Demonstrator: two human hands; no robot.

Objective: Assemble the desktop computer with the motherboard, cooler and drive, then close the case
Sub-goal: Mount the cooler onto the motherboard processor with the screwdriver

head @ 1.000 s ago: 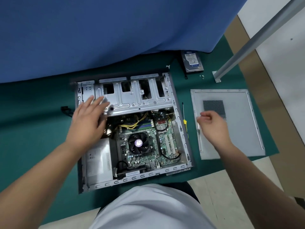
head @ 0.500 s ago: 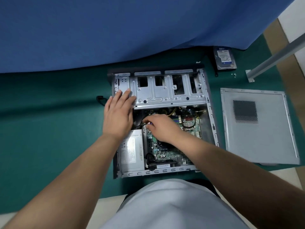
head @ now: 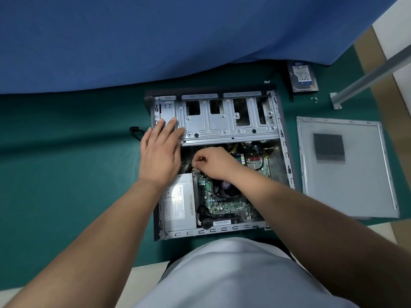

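Head view, left hand [head: 159, 152] flat on drive cage [head: 224, 121], right hand [head: 213, 163] seemingly pinching a screw [head: 201, 158].

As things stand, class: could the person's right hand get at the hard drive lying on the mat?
Probably yes: the hard drive lies uncovered beyond the case's far right corner, but the right hand is busy inside and must withdraw first.
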